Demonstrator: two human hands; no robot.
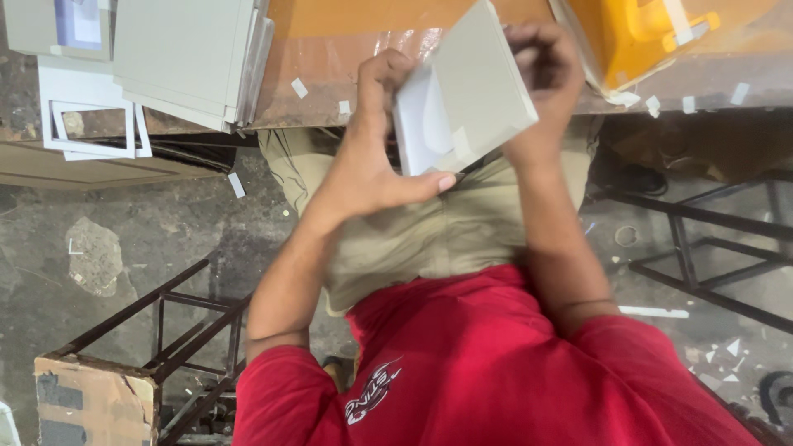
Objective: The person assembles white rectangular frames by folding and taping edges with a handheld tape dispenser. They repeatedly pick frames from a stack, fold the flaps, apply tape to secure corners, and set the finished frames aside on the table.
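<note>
Both hands share the grip on a grey board held over the lap: the left hand pinches its near edge with thumb beneath, while the right hand curls over its far corner, fingers blurred, probably pinching. Behind lie a stack of grey boards on the bench, a yellow container, cut off above, and dark metal frames on the floor.
</note>
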